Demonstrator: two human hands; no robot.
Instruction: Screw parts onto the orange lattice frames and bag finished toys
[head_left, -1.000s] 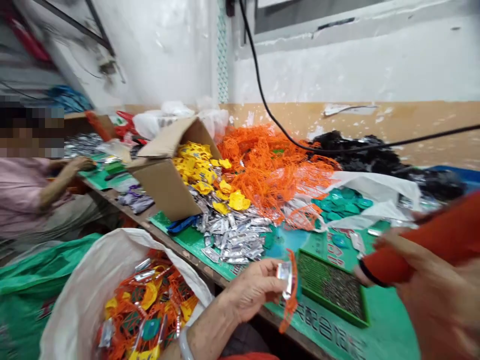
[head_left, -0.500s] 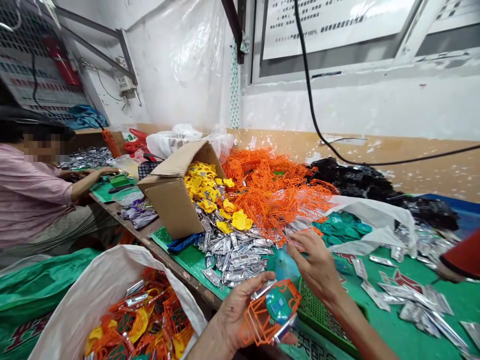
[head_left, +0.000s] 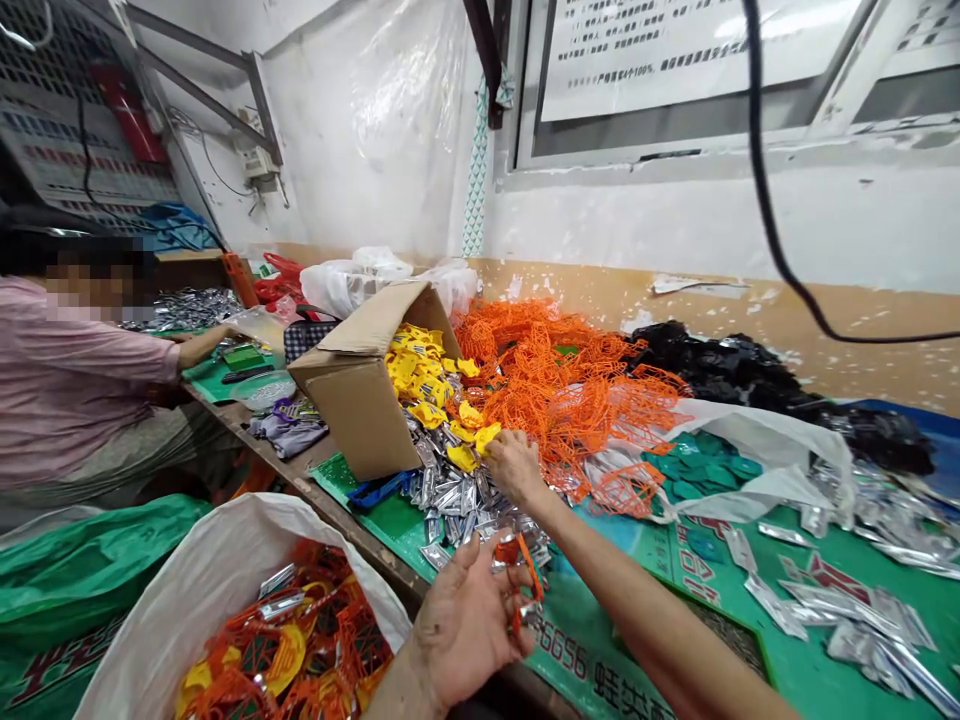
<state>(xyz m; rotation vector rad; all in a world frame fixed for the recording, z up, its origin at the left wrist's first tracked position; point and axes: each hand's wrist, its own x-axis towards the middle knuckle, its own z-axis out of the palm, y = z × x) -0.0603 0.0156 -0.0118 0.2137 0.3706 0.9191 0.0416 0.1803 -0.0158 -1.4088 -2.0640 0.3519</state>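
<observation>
My left hand (head_left: 476,615) is low in the middle, its fingers curled around an orange plastic frame (head_left: 534,575) turned nearly edge-on. Silver strip packets show in the same grip, at the frame's edges. My right hand (head_left: 516,468) reaches across to the pile, its fingers closed at the edge of a yellow plastic piece (head_left: 486,437). Behind that piece, more yellow pieces (head_left: 416,370) spill from a tipped cardboard box (head_left: 360,400). Below them lies a heap of silver packets (head_left: 457,500).
Tangled orange frames (head_left: 555,360) are heaped at the back. Teal pieces (head_left: 701,465) sit in a white bag (head_left: 810,450), with loose silver packets (head_left: 832,600) to the right. A white sack (head_left: 127,640) holds assembled pieces. At left sits a person (head_left: 82,380) in pink.
My right hand has moved left and away from me to the yellow pieces. My left hand has turned the orange frame edge-on. The red-sleeved arm at right has left view.
</observation>
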